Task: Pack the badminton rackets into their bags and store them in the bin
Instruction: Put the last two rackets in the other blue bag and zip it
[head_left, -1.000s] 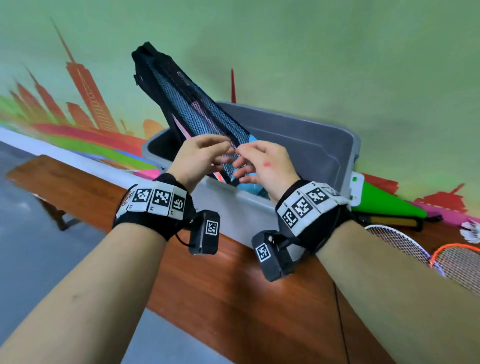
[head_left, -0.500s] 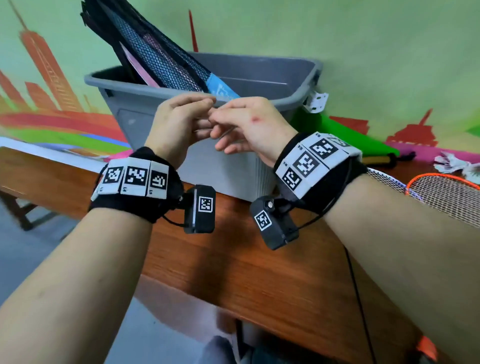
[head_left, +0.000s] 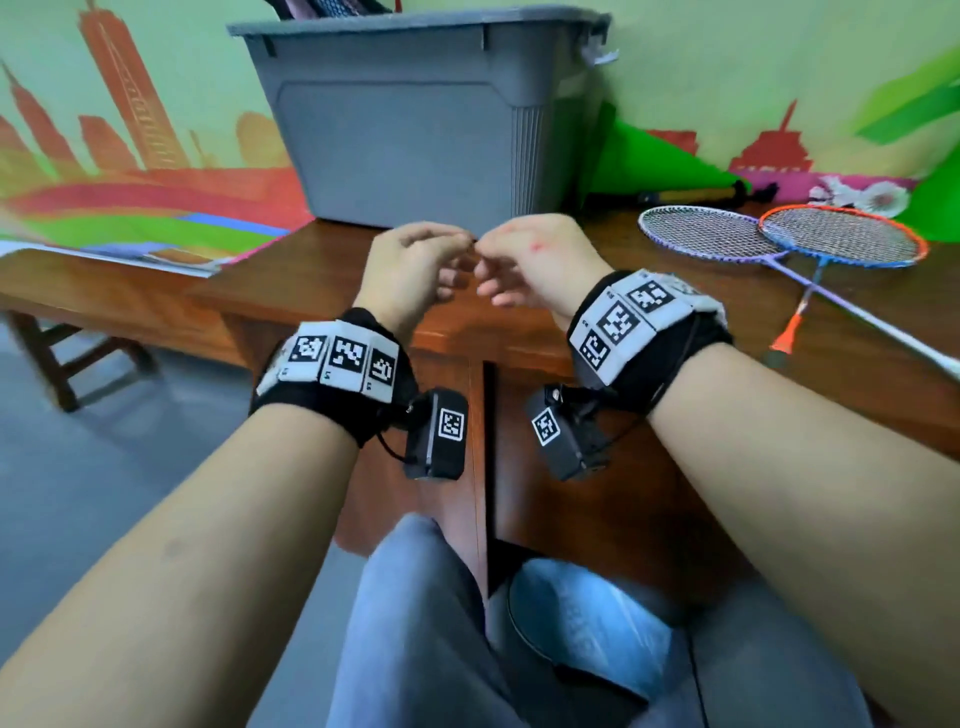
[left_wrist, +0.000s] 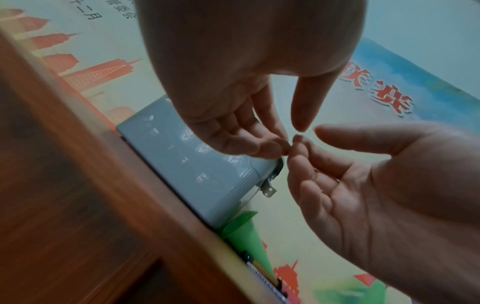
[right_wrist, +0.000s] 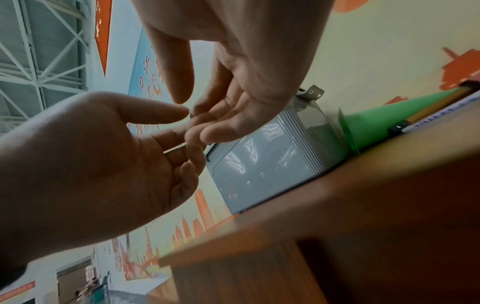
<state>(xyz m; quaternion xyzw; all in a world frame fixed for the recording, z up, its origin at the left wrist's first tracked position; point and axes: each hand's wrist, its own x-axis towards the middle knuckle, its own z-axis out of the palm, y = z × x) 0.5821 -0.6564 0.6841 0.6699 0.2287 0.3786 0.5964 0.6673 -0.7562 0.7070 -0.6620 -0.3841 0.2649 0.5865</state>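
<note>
The grey bin (head_left: 405, 140) stands at the back of the wooden table (head_left: 322, 275). Only the tip of a black mesh racket bag (head_left: 332, 6) shows above its rim. My left hand (head_left: 410, 270) and right hand (head_left: 545, 260) hover side by side over the table in front of the bin. Their fingers are loosely curled, the fingertips (left_wrist: 272, 148) meet, and neither holds anything. Two bare rackets lie crossed to the right: a purple one (head_left: 701, 231) and an orange-and-blue one (head_left: 841, 236). A green bag (head_left: 654, 166) lies behind them.
A yellow-handled racket (head_left: 685, 195) pokes from the green bag by the wall. Shuttlecocks (head_left: 878, 197) sit at the far right. A wooden bench (head_left: 104, 296) stands left of the table. My knees are under the table's front edge.
Both hands let go of the bagged racket, which stays in the bin, and came down and back toward me. The head view tilted down.
</note>
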